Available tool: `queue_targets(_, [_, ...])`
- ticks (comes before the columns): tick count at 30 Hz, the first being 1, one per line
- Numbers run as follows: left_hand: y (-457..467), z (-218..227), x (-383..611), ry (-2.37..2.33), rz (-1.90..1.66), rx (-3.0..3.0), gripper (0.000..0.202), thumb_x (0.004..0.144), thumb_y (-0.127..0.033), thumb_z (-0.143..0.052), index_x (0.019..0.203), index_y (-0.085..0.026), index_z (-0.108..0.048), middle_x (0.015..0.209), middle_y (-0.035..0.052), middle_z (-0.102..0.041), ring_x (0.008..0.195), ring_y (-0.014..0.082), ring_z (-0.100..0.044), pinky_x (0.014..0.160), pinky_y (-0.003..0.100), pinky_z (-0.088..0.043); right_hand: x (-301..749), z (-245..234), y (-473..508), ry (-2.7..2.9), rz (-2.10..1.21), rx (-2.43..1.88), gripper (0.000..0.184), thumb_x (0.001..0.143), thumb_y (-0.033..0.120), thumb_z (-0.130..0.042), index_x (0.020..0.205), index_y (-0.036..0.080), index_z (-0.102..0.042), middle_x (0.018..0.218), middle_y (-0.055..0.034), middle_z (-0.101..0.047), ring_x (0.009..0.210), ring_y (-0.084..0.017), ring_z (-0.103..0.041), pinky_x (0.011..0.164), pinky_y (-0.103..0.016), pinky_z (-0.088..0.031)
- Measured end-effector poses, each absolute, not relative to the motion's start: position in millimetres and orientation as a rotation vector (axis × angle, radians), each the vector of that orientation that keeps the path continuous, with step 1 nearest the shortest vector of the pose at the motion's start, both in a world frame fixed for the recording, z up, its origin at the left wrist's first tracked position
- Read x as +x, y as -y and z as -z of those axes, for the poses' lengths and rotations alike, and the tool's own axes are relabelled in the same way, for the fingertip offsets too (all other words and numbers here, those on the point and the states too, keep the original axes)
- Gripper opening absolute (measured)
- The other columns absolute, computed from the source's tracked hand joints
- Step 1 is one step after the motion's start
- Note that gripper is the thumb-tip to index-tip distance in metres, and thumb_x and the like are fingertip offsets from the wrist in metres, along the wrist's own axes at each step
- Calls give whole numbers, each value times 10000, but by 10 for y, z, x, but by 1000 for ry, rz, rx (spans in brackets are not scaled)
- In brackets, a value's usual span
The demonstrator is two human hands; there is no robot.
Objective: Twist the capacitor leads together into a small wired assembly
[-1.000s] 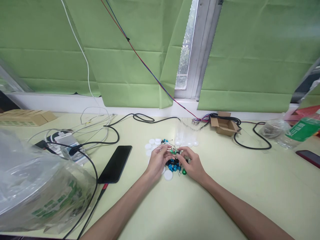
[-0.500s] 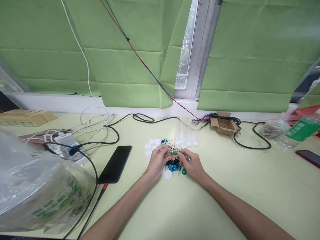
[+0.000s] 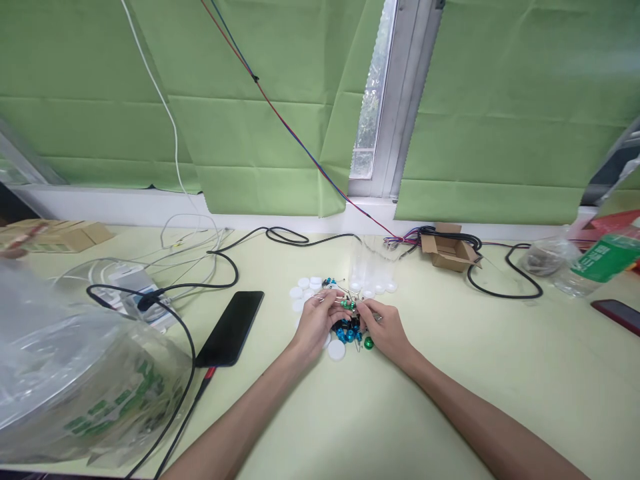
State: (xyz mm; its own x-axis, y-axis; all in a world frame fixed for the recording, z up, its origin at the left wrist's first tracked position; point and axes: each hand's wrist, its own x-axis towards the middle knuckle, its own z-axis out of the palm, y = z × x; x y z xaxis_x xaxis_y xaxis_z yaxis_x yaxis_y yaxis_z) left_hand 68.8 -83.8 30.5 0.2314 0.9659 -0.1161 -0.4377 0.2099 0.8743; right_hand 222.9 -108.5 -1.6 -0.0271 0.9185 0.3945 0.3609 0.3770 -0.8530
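The left hand (image 3: 317, 320) is pinching a small silver piece with shiny green parts (image 3: 347, 305); the right hand (image 3: 384, 328) is curling beside it, its grip staying unclear.

Soft bright light, window (image 3: 366, 127) glowing at one o'clock, faint table (image 3: 350, 430) shadow at six, someone else's blurry hand (image 3: 14, 253) at nine

Green-beaded piece (image 3: 347, 304) between both hands (image 3: 314, 325) (image 3: 385, 327)
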Motion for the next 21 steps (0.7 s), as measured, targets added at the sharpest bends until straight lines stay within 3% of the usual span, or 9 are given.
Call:
queue_targets(3, [832,-302,681,-791,-1138,831,178,796,-295,-682,824,-123,-645,699,52,-661,625,138,-642,657,249,-535,2226,22,1089,1571,-653,-1165,309,942,437,-481,823,183,-612,583,13,-565,546,-147,-542,556,-264,-432])
queue_targets(9, [814,-275,677,-769,-1163,835,216,785,-332,-695,814,-124,-646,647,32,-639,576,124,-621,645,242,-523,2231,23,1109,1601,-597,-1112,214,911,371,-542,1027,192,-537,610,30,-577,595,-158,-571,661,-297,-471])
queue_targets(21, [814,-276,676,-787,-1152,834,209,782,-328,-694,819,-126,-653,694,52,-664,611,137,-643,660,257,-528,2234,37,1101,1607,-637,-1110,194,925,375,-520,987,193,-543,618,21,-602,595,-158,-586,648,-289,-467])
